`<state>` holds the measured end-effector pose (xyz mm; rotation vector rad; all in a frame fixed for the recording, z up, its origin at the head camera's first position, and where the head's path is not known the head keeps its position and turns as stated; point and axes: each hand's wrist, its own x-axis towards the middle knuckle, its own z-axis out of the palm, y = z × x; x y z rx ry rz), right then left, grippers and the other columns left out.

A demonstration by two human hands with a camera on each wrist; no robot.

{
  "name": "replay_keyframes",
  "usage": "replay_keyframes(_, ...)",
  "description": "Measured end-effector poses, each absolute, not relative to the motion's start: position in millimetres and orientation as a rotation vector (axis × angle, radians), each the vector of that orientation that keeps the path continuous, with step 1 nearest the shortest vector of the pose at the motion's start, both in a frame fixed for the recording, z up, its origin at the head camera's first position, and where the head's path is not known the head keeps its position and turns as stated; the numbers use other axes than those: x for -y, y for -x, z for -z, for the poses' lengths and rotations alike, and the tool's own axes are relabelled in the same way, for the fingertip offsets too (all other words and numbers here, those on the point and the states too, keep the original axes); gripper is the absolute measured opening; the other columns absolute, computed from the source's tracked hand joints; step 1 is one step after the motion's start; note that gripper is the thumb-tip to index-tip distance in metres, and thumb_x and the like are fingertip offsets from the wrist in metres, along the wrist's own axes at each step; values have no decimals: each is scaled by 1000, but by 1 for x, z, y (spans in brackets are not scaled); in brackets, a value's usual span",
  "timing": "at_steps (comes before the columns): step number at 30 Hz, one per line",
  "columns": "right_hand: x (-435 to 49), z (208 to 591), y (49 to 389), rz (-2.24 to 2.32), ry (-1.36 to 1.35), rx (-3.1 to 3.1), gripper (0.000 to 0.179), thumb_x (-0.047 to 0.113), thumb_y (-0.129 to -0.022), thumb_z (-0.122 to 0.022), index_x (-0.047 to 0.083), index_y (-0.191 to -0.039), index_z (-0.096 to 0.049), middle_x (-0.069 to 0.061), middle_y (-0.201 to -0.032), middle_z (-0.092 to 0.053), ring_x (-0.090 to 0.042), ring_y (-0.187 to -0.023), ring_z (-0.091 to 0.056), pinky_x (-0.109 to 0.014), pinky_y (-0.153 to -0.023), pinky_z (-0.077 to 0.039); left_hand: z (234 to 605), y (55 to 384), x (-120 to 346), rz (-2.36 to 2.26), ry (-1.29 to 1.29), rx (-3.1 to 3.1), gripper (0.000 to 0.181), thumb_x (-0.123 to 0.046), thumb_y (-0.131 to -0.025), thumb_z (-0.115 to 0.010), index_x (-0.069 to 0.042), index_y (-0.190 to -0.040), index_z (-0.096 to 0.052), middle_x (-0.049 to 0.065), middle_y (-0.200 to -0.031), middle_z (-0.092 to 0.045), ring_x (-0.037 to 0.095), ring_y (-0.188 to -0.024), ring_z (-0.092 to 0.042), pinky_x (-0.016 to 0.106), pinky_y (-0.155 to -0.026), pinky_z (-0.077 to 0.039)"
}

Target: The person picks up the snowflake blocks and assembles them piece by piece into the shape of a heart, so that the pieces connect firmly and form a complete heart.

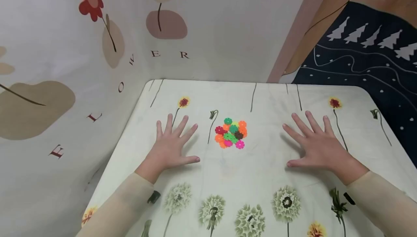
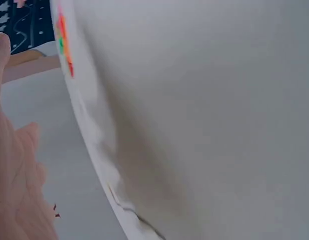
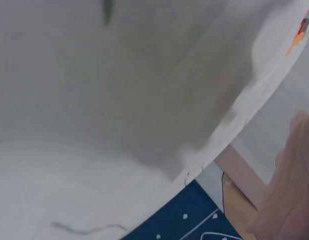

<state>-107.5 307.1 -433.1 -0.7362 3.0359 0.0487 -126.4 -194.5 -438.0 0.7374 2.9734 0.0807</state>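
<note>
A small heap of flat, notched plastic discs (image 1: 233, 128) in orange, green, pink, red, yellow and brown lies near the middle of the table. To its left, my left hand (image 1: 171, 144) is held palm down with fingers spread and straight, holding nothing. My right hand (image 1: 317, 144) mirrors it on the other side, also spread and without anything in its grasp. Both hands cast shadows on the cloth and stand apart from the discs. In the left wrist view the discs (image 2: 64, 42) show edge-on at the upper left; the right wrist view has the discs (image 3: 300, 31) at its upper right corner.
A white tablecloth (image 1: 241, 179) printed with dandelions and other flowers covers the table. Behind and to the left hangs a pale sheet (image 1: 228, 30) with flower prints and letters. A dark blue fabric (image 1: 358, 57) with white trees drapes at the right.
</note>
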Motion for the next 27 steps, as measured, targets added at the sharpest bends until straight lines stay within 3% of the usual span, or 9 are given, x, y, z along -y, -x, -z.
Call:
replay_keyframes(4,-297,430,116,248,601,-2985,117,81,-86,-68,22,-173,-17,-16,-178,9,-49,-160,11,-83,-114,6,435,131,172,-467,-681,-2924,95,-70,-95,-64,-20,-169,-33,17,-175,-21,52,-160,-4,78,-120,-3)
replay_keyframes(9,-268,434,138,806,379,-2866,106,57,-97,-74,12,-172,-14,-22,-176,8,-52,-159,4,-79,-118,-2,443,135,139,-935,-578,-2807,76,-42,-100,-73,-7,-161,-45,18,-163,-45,40,-153,-35,59,-124,-29)
replay_keyframes(11,-258,438,144,945,335,-2826,102,53,-99,-73,9,-171,-17,-23,-177,2,-51,-160,-1,-76,-120,-7,450,138,125,-999,-557,-2767,70,-38,-100,-74,-7,-158,-49,15,-160,-49,36,-150,-42,57,-121,-35)
replay_keyframes(14,-243,445,150,1054,325,-2784,90,47,-101,-72,2,-166,-30,-25,-173,-19,-48,-159,-16,-70,-122,-17,460,145,110,-974,-563,-2759,62,-36,-100,-74,-9,-153,-55,11,-155,-55,32,-147,-46,58,-120,-36)
replay_keyframes(19,-221,459,153,1153,308,-2778,57,33,-102,-74,-3,-143,-62,-23,-146,-61,-43,-141,-51,-59,-116,-39,467,154,91,-911,-539,-2808,55,-35,-98,-75,-10,-146,-62,9,-145,-62,32,-138,-53,62,-115,-37)
replay_keyframes(22,-208,468,154,1180,253,-2829,45,29,-99,-77,0,-133,-72,-19,-133,-68,-40,-130,-58,-56,-111,-43,469,157,82,-901,-479,-2834,58,-35,-97,-78,-9,-147,-61,9,-143,-62,33,-134,-53,61,-113,-39)
replay_keyframes(27,-180,478,157,1104,103,-2948,39,35,-96,-77,10,-126,-77,-13,-125,-68,-38,-120,-54,-59,-105,-36,476,158,74,-881,-391,-2901,49,-32,-96,-81,-12,-139,-68,10,-140,-61,34,-133,-49,58,-111,-39)
